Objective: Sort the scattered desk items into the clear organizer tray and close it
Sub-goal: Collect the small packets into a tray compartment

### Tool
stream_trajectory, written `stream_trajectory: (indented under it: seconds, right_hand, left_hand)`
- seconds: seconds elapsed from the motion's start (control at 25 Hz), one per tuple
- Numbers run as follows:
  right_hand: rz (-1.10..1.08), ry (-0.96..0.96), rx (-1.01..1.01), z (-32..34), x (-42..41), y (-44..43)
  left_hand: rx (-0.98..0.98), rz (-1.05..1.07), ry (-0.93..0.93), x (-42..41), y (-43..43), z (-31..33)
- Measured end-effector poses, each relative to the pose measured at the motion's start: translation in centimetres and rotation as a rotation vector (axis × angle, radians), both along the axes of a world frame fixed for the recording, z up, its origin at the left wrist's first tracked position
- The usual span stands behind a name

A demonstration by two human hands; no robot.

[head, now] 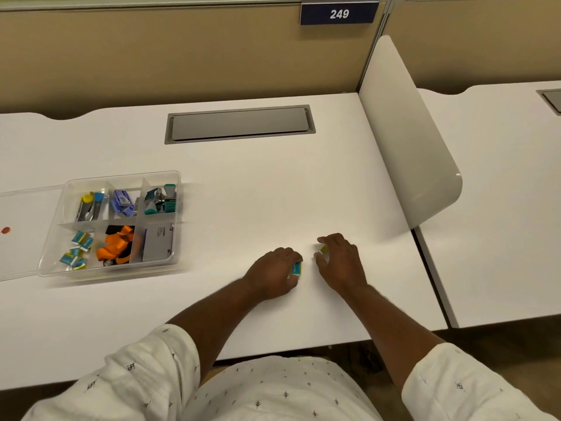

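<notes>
The clear organizer tray sits open at the left of the white desk. Its compartments hold clips, staple boxes, an orange lanyard, a grey box and several small blue-and-yellow packets. Its clear lid lies flat to the tray's left. My left hand rests on the desk right of the tray, fingers curled around a small blue-and-yellow packet. Just to the right, my right hand pinches another small yellow packet, mostly hidden by the fingers.
A grey cable hatch is set into the desk at the back. A white divider panel stands at the right edge, with a neighbouring desk beyond. A small red dot shows through the lid at far left.
</notes>
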State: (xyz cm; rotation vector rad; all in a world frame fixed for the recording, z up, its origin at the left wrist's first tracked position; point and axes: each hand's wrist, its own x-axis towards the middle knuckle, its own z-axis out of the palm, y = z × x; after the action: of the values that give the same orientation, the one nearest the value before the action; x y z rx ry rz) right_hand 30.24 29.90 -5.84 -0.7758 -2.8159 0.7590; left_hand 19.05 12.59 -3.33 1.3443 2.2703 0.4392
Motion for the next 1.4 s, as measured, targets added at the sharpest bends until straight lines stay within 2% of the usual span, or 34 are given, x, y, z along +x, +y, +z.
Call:
stream_trajectory:
  seconds: [0.24, 0.64, 0.92, 1.12, 1.4]
  right_hand:
    - [-0.034, 0.07, -0.113, 1.3, -1.1, -3.7]
    - [0.111, 0.14, -0.137, 4.3, -6.2, -12.0]
    - [0.055, 0.279, -0.082, 5.4, -12.8, -22.1]
    - [0.108, 0.346, -0.044, 5.9, -18.6, -30.9]
    - [0.137, 0.224, -0.071, 5.8, -22.9, -40.1]
  left_hand:
    - [0.068, 0.108, 0.032, -1.5, -3.0, 1.4]
    - [0.15, 0.24, 0.085, -5.2, -12.0, 3.9]
    - [0.217, 0.199, 0.102, -11.0, -20.9, 5.2]
    - [0.286, 0.22, 0.137, -17.7, -29.3, 6.1]
    - [0.287, 0.274, 0.143, -22.9, -38.8, 4.7]
